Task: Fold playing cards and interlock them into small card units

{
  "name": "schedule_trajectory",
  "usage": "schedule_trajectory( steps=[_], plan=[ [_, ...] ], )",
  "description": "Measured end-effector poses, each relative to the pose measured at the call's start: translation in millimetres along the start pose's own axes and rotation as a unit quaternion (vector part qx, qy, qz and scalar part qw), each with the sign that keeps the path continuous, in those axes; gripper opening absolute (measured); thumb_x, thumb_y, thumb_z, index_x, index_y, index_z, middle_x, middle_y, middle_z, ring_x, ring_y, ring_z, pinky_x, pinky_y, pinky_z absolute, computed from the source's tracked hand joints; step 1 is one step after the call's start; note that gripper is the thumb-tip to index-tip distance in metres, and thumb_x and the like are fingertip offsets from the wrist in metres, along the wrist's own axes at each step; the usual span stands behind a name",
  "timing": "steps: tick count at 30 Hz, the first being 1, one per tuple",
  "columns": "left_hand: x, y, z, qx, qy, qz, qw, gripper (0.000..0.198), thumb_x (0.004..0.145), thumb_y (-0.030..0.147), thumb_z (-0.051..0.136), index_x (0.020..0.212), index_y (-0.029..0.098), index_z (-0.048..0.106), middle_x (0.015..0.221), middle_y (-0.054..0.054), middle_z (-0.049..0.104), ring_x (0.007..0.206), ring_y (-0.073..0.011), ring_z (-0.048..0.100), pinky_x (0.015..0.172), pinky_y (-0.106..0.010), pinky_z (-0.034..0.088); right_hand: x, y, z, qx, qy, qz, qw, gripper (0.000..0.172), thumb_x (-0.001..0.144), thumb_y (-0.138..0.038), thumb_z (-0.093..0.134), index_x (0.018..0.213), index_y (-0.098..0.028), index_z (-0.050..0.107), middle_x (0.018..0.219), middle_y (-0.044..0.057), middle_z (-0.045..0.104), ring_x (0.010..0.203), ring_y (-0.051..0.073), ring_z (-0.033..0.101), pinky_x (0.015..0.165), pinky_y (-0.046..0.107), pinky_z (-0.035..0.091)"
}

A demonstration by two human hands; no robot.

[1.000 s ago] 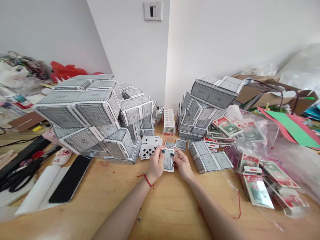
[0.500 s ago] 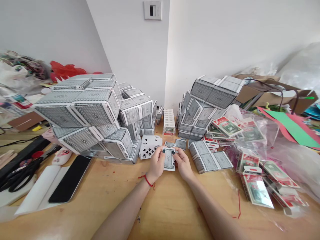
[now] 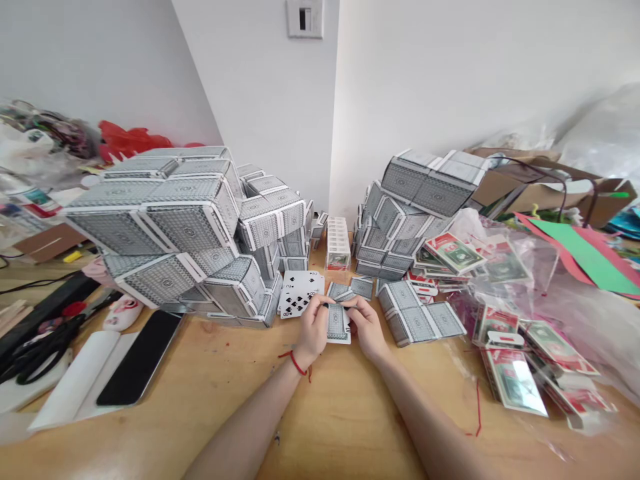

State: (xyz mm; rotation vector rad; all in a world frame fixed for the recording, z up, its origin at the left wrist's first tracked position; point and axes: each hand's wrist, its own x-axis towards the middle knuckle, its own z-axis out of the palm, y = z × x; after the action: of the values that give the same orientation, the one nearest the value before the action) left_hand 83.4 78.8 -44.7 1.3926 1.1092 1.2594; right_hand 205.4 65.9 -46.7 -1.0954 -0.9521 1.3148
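Between my two hands is a grey-backed playing card (image 3: 337,325), with a white edge of another card showing at its right side. My left hand (image 3: 314,328) grips its left side and my right hand (image 3: 367,327) its right, with thumbs and fingers bent at the top edge. Just beyond my left hand lie face-up playing cards (image 3: 299,292), spades showing. Past the fingertips are small folded card pieces (image 3: 353,288). Right of my right hand sits a group of joined card blocks (image 3: 420,315).
Tall stacks of card blocks stand left (image 3: 185,220) and right (image 3: 400,213), with a clear box (image 3: 338,247) between them. A phone (image 3: 141,357) and scissors (image 3: 55,340) lie left. Card boxes (image 3: 515,380) and plastic wrapping (image 3: 580,320) cover the right side of the wooden table (image 3: 340,413).
My thumbs and fingers have shifted to the card's top edge, which now appears bent or folded. Both hands stay in nearly the same place.
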Motion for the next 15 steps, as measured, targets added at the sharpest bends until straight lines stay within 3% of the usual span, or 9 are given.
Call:
schedule_trajectory(
  steps=[5, 10, 15],
  plan=[
    [0.1, 3.0, -1.2, -0.008, 0.001, 0.008, 1.000, 0.016, 0.075, 0.018, 0.034, 0.069, 0.017, 0.049, 0.060, 0.002, 0.044, 0.053, -0.0103, 0.038, 0.050, -0.022, 0.031, -0.2, 2.7, -0.7, 0.018, -0.020, 0.000, 1.000, 0.005, 0.068, -0.023, 0.052, 0.072, -0.019, 0.053, 0.053, -0.006, 0.041, 0.046, 0.009, 0.034, 0.044, 0.020, 0.028],
    [-0.9, 7.7, -3.2, -0.004, -0.008, 0.029, 1.000, 0.015, 0.075, 0.018, 0.034, 0.068, 0.017, 0.048, 0.067, 0.000, 0.049, 0.064, -0.0127, 0.046, 0.059, -0.023, 0.036, 1.0, 0.3, -0.7, 0.137, -0.091, 0.061, 0.984, 0.015, 0.066, -0.026, 0.050, 0.078, -0.019, 0.055, 0.058, -0.003, 0.044, 0.050, 0.011, 0.042, 0.046, 0.022, 0.034],
    [-1.6, 8.9, -4.8, -0.009, -0.013, 0.041, 0.999, 0.014, 0.074, 0.018, 0.035, 0.069, 0.017, 0.048, 0.069, -0.001, 0.050, 0.067, -0.0134, 0.048, 0.062, -0.024, 0.037, 0.6, -3.4, -1.2, 0.177, -0.149, 0.107, 0.967, 0.018, 0.065, -0.032, 0.051, 0.076, -0.018, 0.054, 0.056, -0.002, 0.044, 0.050, 0.012, 0.043, 0.046, 0.023, 0.035]
  ],
)
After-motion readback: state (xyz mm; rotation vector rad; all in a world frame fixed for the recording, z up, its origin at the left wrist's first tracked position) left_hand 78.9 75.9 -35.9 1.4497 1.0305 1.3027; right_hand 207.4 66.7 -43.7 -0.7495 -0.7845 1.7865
